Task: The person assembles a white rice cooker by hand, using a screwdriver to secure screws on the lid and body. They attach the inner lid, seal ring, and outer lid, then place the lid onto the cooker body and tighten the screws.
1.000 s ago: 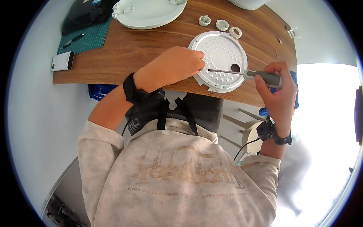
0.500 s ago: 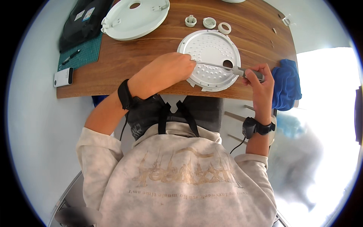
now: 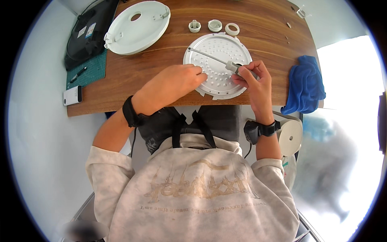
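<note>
A round silver-white metal plate (image 3: 219, 45) with rows of small raised bumps lies near the table's front edge. My right hand (image 3: 257, 80) grips a screwdriver (image 3: 232, 66) by its grey handle. Its long thin shaft slants left and away across the plate, the tip above the far left rim. The handle partly covers the plate's round hole. Over the plate's left part is my left hand (image 3: 181, 82), palm down, with thumb and fingers drawn together. What those fingers hold, if anything, is hidden.
Beyond the plate sit two small white caps (image 3: 194, 26) (image 3: 215, 26) and a white ring (image 3: 232, 29). A large white round cover (image 3: 139, 30) lies at the far left. A black case (image 3: 86, 38), green mat (image 3: 94, 68) and power bank (image 3: 72, 95) stand left; a blue cloth (image 3: 305, 84) hangs right.
My right hand has moved left with the screwdriver, whose shaft has swung away from my left fingers to slant farther across the plate. My left hand has shifted slightly left and nearer.
</note>
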{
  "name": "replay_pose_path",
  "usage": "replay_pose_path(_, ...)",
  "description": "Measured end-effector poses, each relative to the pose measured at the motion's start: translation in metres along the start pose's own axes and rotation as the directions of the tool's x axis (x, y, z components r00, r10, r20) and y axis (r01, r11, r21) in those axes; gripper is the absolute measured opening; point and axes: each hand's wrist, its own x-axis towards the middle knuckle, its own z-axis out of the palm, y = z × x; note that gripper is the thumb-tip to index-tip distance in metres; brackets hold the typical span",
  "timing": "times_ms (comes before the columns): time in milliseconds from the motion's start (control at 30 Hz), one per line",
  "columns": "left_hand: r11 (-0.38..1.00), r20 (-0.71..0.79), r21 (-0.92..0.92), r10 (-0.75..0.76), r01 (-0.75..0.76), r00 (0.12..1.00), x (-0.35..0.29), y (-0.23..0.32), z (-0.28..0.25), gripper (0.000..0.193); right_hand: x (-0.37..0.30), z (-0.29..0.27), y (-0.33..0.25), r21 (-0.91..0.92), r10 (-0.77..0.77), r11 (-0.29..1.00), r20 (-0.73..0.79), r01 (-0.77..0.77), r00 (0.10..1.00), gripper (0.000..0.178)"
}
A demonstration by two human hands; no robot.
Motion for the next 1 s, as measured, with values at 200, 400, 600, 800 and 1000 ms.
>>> replay_pose_path(200,0.999,0.056,-0.035,-0.004,0.006,0.998,0.007,-0.006,0.007,0.015,0.001,0.001,0.005,0.043,0.030,0.999,0.015,-0.031,0.999,0.022)
replay_pose_path(400,0.993,0.101,-0.080,-0.081,0.090,0.992,0.012,-0.007,0.008,0.016,0.002,0.001,0.004,0.050,0.060,0.997,0.035,-0.062,0.998,0.021)
replay_pose_path(600,0.987,0.016,-0.057,-0.147,0.148,0.989,0.010,0.001,0.012,0.015,0.001,0.001,0.003,0.049,0.053,0.997,0.039,-0.055,0.998,0.020)
replay_pose_path(800,0.954,-0.016,-0.187,-0.239,0.232,0.971,0.005,0.006,0.006,0.012,0.002,0.001,0.005,0.043,0.054,0.998,0.038,-0.055,0.998,0.020)
replay_pose_path(1000,0.949,0.006,-0.195,-0.252,0.249,0.968,-0.001,0.000,-0.001,0.009,0.002,0.000,0.004,0.030,0.057,0.998,0.036,-0.058,0.998,0.019)
